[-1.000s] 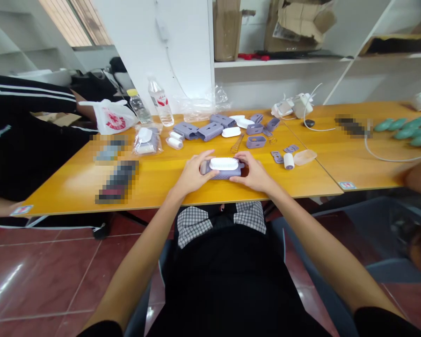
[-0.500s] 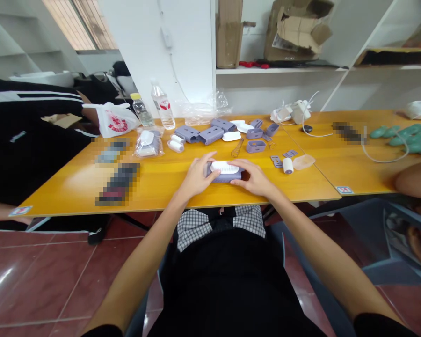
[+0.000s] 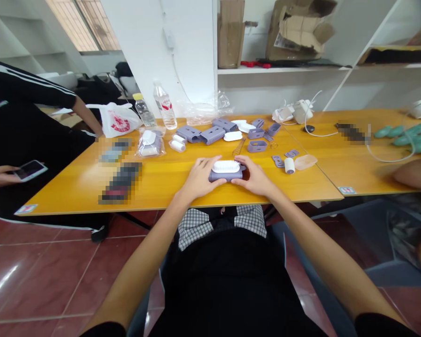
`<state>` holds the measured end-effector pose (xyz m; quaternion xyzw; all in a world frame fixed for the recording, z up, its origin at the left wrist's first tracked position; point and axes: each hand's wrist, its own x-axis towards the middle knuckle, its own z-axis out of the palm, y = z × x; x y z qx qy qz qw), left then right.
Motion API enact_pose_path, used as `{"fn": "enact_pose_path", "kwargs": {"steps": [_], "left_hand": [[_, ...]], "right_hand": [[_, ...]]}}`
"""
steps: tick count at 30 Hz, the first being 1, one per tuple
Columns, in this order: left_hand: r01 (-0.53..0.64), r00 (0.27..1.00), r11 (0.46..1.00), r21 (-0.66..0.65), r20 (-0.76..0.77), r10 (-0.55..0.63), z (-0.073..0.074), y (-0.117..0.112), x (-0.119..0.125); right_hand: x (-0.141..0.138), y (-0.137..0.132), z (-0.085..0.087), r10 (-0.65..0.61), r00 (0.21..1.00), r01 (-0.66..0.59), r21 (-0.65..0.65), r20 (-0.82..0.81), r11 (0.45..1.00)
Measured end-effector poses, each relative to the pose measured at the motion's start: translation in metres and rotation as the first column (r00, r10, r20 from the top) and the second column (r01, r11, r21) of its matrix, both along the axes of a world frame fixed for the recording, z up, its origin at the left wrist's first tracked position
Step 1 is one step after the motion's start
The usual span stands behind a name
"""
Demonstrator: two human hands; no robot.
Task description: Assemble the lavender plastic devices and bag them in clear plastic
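Yellow table point(image 3: 161, 182), left grip point(image 3: 200, 178) and right grip point(image 3: 255, 178) holding purple case point(image 3: 226, 176), white parts point(image 3: 148, 137) in bag point(image 3: 151, 143)

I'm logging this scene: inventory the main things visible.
Bristled oval piece: one, white, front middle
Textured plastic shell: one, purple, under it
Boxy plastic sleeves: three, purple, mid-table
Small oval parts: several, purple, right of sleeves
Short cylinder: one, white, centre-right
Plastic bottles: two, clear, rear left
Printed plastic bag: one, white, rear left
Rounded objects: several, green, far right
Cardboard boxes: several, brown, rear shelf
Left grip: one, bare, shell's left end
Right grip: one, bare, shell's right end
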<state>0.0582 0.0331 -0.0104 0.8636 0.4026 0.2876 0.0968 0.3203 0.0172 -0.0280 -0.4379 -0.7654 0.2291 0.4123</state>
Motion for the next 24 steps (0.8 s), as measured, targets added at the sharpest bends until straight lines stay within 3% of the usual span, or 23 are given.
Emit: {"fn": "enact_pose_path", "kwargs": {"steps": [7, 16, 24], "left_hand": [[-0.023, 0.999, 1.000, -0.010, -0.044, 0.023, -0.0003, -0.0003, 0.0003], [-0.036, 0.999, 0.998, -0.059, 0.032, 0.038, -0.0043, -0.0034, 0.0009], [-0.041, 0.998, 0.993, -0.108, 0.041, 0.046, 0.0008, -0.0017, 0.0000]], "right_hand": [[-0.0023, -0.0013, 0.0001, -0.046, 0.998, 0.046, -0.013, 0.034, 0.999], [-0.0012, 0.0020, -0.0016, -0.053, 0.998, 0.053, -0.002, 0.018, 0.999], [-0.0010, -0.0005, 0.0041, -0.062, 0.998, 0.062, 0.005, 0.018, 0.998]]}}
